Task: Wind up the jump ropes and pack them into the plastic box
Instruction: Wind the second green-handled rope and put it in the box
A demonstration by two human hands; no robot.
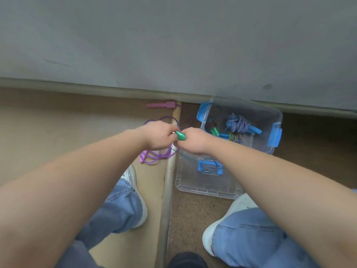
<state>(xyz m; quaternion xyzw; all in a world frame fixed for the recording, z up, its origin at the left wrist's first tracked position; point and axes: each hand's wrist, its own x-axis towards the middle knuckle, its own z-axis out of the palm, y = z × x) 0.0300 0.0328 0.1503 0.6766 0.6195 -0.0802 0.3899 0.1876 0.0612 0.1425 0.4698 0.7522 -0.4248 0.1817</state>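
Beside the clear plastic box (271,120), against the far wall, its lid (193,180) lies flat on the near side, with wound ropes (238,123) already inside. On the left, a purple jump rope (156,157) sprawls loose, its pink handle (161,105) lying left-right. Left hand (157,135) and right hand (194,141) meet, both closed on a green handle (180,135) angled near-right.

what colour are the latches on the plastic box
Blue, seen in the head view: the latches clip onto the clear plastic box.
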